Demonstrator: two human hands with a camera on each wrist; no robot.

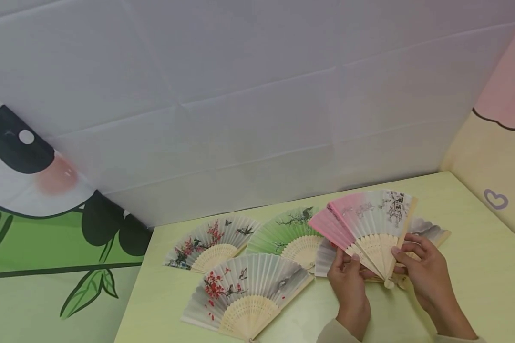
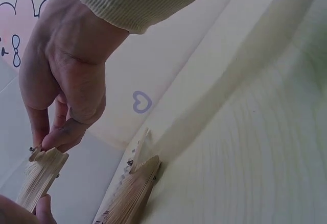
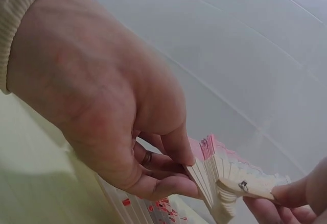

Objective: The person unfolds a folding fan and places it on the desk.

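Observation:
A partly opened folding fan (image 1: 365, 216), pink on one side and white with a dark blossom print on the other, is held up above the table. My left hand (image 1: 349, 290) pinches its pale slatted ribs from the left, thumb in front. At the right edge, my right hand (image 1: 429, 271) pinches the outer stick between thumb and fingers. The pivot end points down between both hands. A grey-white folding fan (image 1: 429, 228) lies open behind it, largely hidden. The held fan's stacked ribs (image 2: 41, 175) show edge-on in the left wrist view.
Left of the hands, a green folding fan (image 1: 266, 233), a back-left one with red blossoms (image 1: 216, 238) and a front one with red flowers (image 1: 257, 281) lie spread on the yellow-green table (image 1: 476, 267). A white sheet (image 1: 240, 119) hangs behind; painted panels flank it.

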